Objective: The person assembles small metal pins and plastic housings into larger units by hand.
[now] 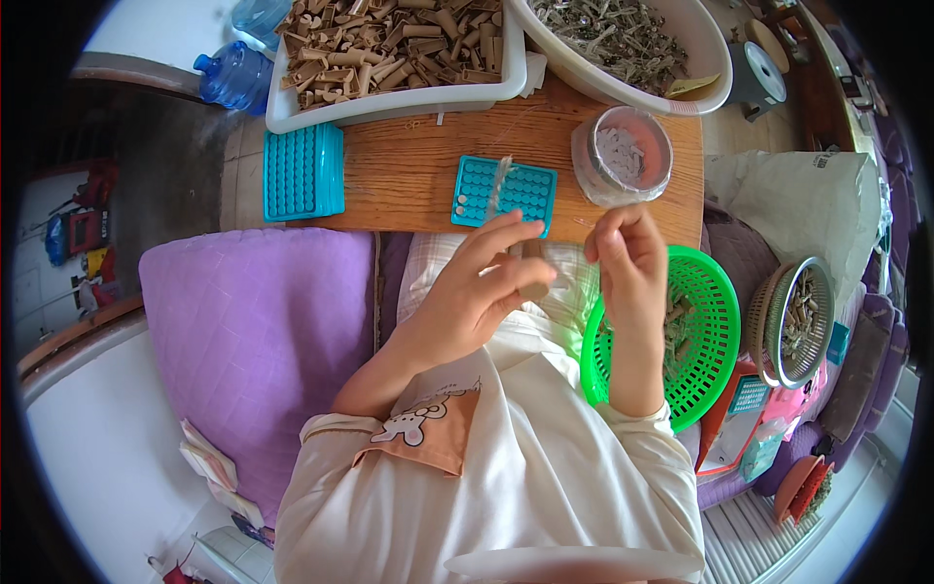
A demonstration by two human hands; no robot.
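My left hand [477, 282] is curled round a small brown cardboard tube [533, 284], held upright above my lap. To its right, my right hand [628, 255] is raised with thumb and forefinger pinched together; anything between those fingertips is too small to make out. Just beyond the hands, a teal tray of round wells [530, 190] lies near the table's front edge. A few small whitish discs sit at its left side, and a clear strip [500, 185] lies across it. A tub of white pieces [623, 156] stands to the right of the tray.
On the wooden table [389, 165] are stacked teal trays [302, 173], a white bin [399, 109] of brown cardboard pieces and a cream basin [715, 83] of clear strips. A green basket [720, 336] stands beside my right forearm, with a smaller basket [822, 321] beyond. Purple quilted padding [258, 321] lies left.
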